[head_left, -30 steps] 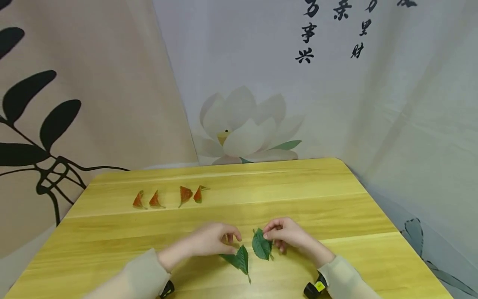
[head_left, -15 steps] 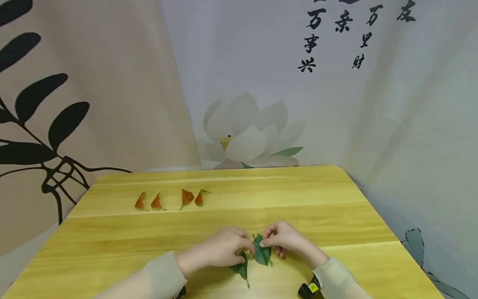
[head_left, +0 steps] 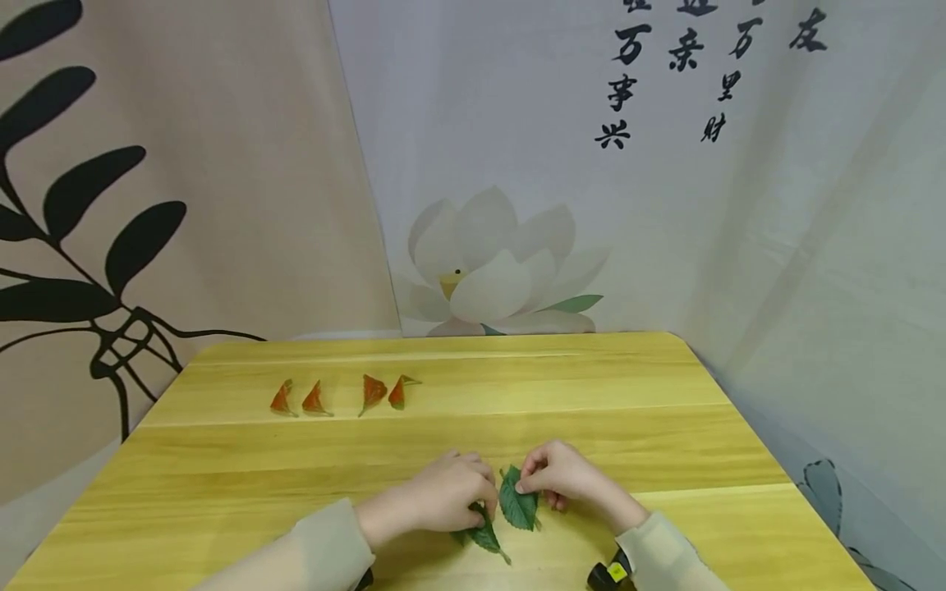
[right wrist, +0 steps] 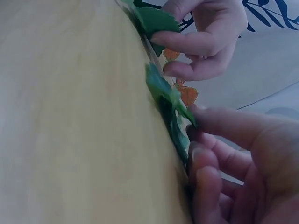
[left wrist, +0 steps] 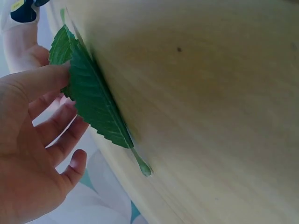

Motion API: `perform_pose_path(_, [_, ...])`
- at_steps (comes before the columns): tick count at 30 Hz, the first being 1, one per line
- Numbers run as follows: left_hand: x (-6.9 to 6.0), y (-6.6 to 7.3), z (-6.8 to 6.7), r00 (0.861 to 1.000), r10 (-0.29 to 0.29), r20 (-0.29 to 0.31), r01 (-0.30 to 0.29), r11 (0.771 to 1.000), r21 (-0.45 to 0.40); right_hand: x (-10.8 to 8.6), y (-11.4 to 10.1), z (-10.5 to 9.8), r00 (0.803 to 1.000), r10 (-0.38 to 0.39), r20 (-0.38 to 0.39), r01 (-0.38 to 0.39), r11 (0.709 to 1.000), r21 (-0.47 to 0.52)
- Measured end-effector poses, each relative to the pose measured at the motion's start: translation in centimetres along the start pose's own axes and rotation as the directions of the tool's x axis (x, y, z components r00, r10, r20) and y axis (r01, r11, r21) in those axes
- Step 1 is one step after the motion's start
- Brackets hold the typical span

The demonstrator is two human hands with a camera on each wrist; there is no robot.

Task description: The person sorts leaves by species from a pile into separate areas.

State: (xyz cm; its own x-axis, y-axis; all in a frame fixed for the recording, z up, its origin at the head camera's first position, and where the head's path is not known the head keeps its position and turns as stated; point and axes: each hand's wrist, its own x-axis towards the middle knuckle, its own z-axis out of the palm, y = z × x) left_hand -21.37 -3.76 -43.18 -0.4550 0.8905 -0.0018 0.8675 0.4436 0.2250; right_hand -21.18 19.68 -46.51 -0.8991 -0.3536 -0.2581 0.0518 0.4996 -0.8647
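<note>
Green leaf (head_left: 520, 506) is pinched by the right hand (head_left: 563, 476), another leaf (head_left: 486, 538) by the left hand (head_left: 451, 494), both partly curled

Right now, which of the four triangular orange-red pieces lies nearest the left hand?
The rightmost piece in the head view; the other three lie left of it, farther from the left hand.

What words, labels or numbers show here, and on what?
"万事兴": wall cloth.
"亲": wall cloth.
"万里财": wall cloth.
"友": wall cloth.
Characters at the top edge: cut off.
Yellow label on black right-wrist device: too small to read.
</note>
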Motion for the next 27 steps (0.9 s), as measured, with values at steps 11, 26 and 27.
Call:
perform_pose_path(11, [0.3, -0.7, -0.8, 0.998, -0.025, -0.059, 0.013, 0.982, -0.188, 0.2, 0.8, -0.4, 1.000, -0.001, 0.019, -0.002, 0.986, 0.165])
perform_pose_path(26, [-0.1, -2.2, -1.3, 0.953, -0.287, -0.094, 0.168, 0.762, -0.625, 0.3, 1.1, -0.9, 0.997, 0.074, -0.003, -0.069, 0.941, 0.332])
perform_pose_path(27, [-0.1, -2.3, -1.2, 0.950, -0.297, -0.093, 0.170, 0.746, -0.644, 0.3, 1.1, -0.9, 0.997, 0.075, -0.004, -0.069, 0.940, 0.335])
